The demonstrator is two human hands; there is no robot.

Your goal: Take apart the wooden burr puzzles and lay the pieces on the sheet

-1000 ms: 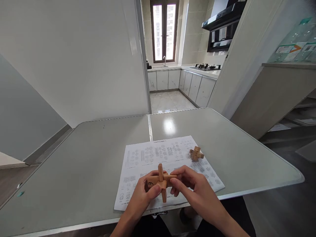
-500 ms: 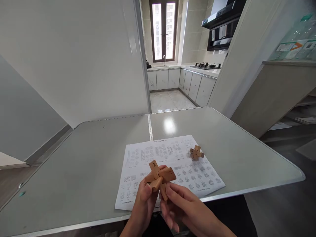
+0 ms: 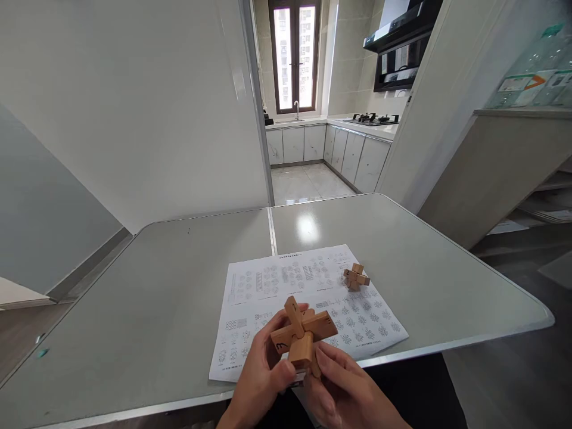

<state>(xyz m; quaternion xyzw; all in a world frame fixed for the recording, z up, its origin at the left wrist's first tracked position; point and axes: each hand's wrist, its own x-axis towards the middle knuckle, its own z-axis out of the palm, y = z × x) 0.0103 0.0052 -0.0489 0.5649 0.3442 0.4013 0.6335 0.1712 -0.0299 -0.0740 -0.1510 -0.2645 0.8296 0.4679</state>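
Note:
A wooden burr puzzle (image 3: 302, 333) of crossed blocks, with black numbers on some faces, is held up over the near edge of the table. My left hand (image 3: 266, 366) grips it from the left, thumb at the front block and fingers behind. On the lower right, my right hand (image 3: 342, 381) pinches a downward-pointing block between thumb and fingers; the fingertips are partly hidden. Beneath lies a white printed sheet (image 3: 259, 280) covered with small puzzle diagrams. A second, smaller-looking wooden burr puzzle (image 3: 356, 277) rests on the sheet's right edge.
The grey-green table (image 3: 143, 310) has a metal rim and a seam across its middle. A small green bit (image 3: 42, 353) lies near its left edge. Water bottles (image 3: 531, 74) stand on a ledge at right. Beyond the doorway is a kitchen with a stove (image 3: 374, 119).
Both hands have shifted slightly right with the burr puzzle and turned it, so its front block now faces me more squarely. The second puzzle and the sheet stay put.

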